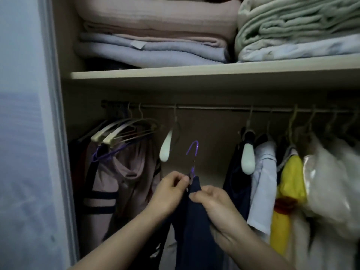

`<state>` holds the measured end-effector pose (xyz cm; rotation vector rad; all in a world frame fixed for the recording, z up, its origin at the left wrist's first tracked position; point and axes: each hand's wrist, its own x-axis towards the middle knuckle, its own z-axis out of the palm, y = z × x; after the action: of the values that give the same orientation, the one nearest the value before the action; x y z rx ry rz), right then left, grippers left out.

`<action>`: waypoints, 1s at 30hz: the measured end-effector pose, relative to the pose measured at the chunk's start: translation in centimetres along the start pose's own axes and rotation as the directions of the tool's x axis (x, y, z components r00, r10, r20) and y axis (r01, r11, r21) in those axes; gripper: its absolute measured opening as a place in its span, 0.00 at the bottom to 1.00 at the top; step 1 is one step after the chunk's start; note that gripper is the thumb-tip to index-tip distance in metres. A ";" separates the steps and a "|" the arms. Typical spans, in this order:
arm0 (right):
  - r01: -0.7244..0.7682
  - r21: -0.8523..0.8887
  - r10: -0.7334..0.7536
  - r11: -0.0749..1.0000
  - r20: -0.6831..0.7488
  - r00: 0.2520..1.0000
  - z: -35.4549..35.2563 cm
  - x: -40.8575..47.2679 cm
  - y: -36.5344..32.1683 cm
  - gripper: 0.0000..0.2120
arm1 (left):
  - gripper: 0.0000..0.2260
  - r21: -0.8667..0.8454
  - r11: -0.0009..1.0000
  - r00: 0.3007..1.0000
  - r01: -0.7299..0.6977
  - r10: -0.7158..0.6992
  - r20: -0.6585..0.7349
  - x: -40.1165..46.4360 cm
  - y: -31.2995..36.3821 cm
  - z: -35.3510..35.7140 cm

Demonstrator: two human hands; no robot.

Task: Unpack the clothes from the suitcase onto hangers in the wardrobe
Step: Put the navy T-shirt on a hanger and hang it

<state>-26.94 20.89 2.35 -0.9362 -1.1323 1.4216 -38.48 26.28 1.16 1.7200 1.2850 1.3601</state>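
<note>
Pinching purple hanger [192, 152] — left hand [168, 193]; navy garment [191, 217] — right hand [216, 209].

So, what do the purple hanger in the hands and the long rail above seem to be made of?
Purple hanger: probably wire with a glossy plastic coat; the hook is thin and shiny, with a darker bare-looking patch near the neck. Long rail: likely metal; it is slim, pale and slightly reflective, though dim light leaves this open.

Both hands below rail [214, 109] — left hand [167, 193] pinches purple hanger [192, 158], right hand [216, 206] grips navy garment [194, 230].
</note>
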 end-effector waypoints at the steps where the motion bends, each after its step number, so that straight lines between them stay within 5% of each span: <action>1: 0.025 0.004 -0.025 1.000 -0.038 0.999 -0.1 0.4 -0.4 0.04 | 0.09 -0.024 1.000 1.000 -0.019 0.019 0.007 0.2 0.3 0.3; 7: 0.229 -0.165 -0.268 0.959 -0.267 0.926 -1.5 5.9 -3.4 0.15 | 0.07 -0.189 0.981 0.994 -0.032 0.051 0.095 1.5 2.7 2.1; 12: 0.296 -0.307 -0.394 0.904 -0.336 0.856 -2.6 10.0 -7.0 0.13 | 0.15 -0.242 0.970 0.985 0.035 0.009 0.175 3.1 4.3 2.6; 24: 0.116 -0.494 -0.384 0.862 -0.485 0.786 -4.6 14.3 -10.4 0.15 | 0.23 -0.013 0.988 0.972 -0.153 0.153 0.176 6.5 4.8 5.3; 30: 0.070 -0.426 -0.263 0.902 -0.415 0.871 -5.3 14.3 -9.4 0.09 | 0.25 0.286 0.922 0.962 -0.262 0.226 0.150 7.5 4.4 5.3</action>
<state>-21.63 35.91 10.57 -1.3449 -1.1169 0.7633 -31.96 32.27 6.18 2.2004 1.3004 1.2209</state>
